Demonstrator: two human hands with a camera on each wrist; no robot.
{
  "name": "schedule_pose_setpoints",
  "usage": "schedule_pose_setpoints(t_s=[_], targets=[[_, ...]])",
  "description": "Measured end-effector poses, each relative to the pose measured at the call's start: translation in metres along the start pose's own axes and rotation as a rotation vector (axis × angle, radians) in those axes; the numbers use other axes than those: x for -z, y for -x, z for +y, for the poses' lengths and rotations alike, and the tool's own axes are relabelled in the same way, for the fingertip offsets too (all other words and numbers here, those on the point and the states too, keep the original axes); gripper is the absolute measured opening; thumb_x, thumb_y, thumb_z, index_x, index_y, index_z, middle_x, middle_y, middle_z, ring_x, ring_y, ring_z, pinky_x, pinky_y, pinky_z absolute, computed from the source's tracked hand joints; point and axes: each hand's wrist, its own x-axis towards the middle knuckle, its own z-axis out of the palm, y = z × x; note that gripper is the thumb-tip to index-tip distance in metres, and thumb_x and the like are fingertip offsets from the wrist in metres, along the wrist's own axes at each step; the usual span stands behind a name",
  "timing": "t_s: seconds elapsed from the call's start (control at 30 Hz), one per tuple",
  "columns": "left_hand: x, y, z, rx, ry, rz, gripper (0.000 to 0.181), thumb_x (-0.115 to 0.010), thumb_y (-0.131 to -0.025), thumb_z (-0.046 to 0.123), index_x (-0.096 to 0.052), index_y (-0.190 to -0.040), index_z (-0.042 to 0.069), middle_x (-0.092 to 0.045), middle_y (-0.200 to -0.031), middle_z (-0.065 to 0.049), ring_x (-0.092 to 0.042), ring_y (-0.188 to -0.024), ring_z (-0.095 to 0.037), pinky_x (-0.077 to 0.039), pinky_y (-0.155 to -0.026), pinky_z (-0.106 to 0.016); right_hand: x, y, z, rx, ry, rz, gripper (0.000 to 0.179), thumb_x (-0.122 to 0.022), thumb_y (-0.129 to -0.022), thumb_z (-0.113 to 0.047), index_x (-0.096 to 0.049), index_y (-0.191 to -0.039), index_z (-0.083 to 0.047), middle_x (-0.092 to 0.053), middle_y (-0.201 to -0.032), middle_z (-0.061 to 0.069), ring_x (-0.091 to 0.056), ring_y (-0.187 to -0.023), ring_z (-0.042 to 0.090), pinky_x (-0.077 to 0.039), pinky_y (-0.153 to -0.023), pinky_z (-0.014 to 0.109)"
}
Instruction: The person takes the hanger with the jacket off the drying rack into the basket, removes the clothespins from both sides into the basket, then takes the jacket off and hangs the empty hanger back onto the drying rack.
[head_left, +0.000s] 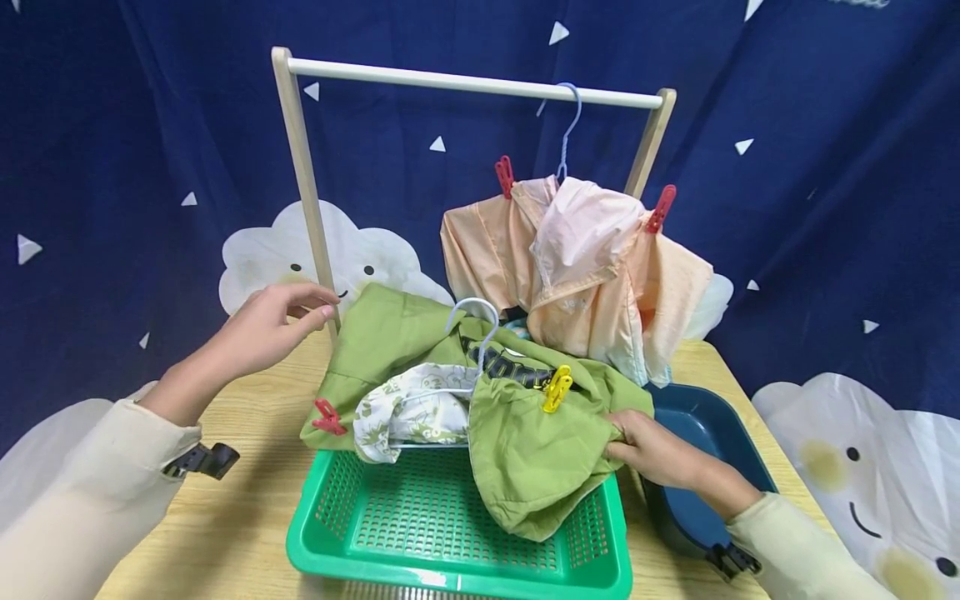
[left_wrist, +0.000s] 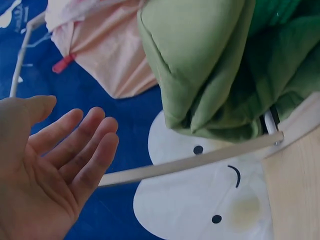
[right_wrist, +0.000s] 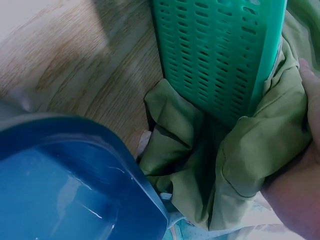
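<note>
A green jacket (head_left: 551, 450) with a patterned white lining (head_left: 423, 408) lies over the back of a green basket (head_left: 457, 573), on a pale hanger (head_left: 487, 346). A red clothespin (head_left: 327, 417) is on its left side, a yellow clothespin (head_left: 557, 389) on its right. My right hand (head_left: 660, 450) grips the jacket's right edge; in the right wrist view the cloth bunches beside the palm. At the jacket's left, beside the rack's post, my left hand (head_left: 273, 325) is raised with loosely bent fingers. The left wrist view shows it holding nothing.
A wooden rack (head_left: 300, 150) with a white rail stands behind. From the rail a peach jacket (head_left: 585, 300) hangs on a blue hanger (head_left: 576, 125), with two red clothespins. To the right stands a dark blue basin (head_left: 686, 500). A navy curtain (head_left: 135, 108) covers the back.
</note>
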Motion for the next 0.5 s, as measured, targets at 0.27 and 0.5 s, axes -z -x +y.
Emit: schedule_pose_setpoints(t_s=[0.27,0.5], targets=[[-0.011,0.015,0.003,-0.047,0.06,-0.085,0.029,-0.057,-0.104,0.018,-0.067,-0.124,0.0,-0.073,-0.117,-0.017,-0.072,-0.103,-0.031,-0.056,-0.085,-0.038,0.0,0.002,-0.001,-0.01,-0.036,-0.009,0.02,-0.055,-0.103,-0.008,-0.072,-0.099,-0.018,-0.063,-0.075,-0.007,-0.052,-0.072,-0.006,-0.048,-0.066,0.02],[-0.018,0.032,-0.008,-0.057,0.103,-0.209,0.024,-0.055,-0.1,0.004,-0.069,-0.119,-0.003,-0.076,-0.106,-0.01,-0.07,-0.095,-0.024,-0.054,-0.074,-0.026,-0.007,0.004,-0.014,-0.132,0.114,0.093,0.016,-0.06,-0.102,-0.013,-0.071,-0.102,-0.025,-0.067,-0.086,-0.013,-0.056,-0.08,-0.004,-0.049,-0.072,0.021]])
